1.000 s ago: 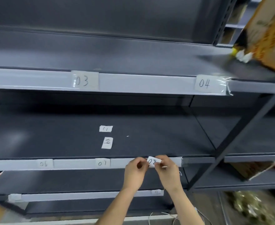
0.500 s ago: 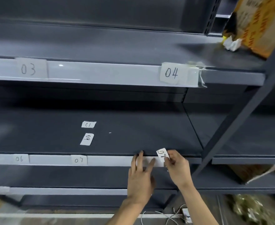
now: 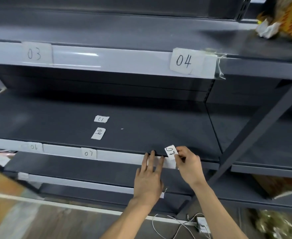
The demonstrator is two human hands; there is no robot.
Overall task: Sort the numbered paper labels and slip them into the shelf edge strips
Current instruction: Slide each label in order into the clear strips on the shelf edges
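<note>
Label 08 (light, floppy paper) pinched at lower edge by R hand; L hand flat, fingers straight, on shelf-front strip.

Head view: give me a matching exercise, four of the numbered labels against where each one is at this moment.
Column one:
1. 04 label
2. 07 label
3. 09 label
4. 08 label

Column two:
A. pinched in the right hand
B. lying loose on the middle shelf board
C. in the upper shelf strip
D. in the middle shelf strip

Pairs: 1-C, 2-D, 3-B, 4-A.
</note>
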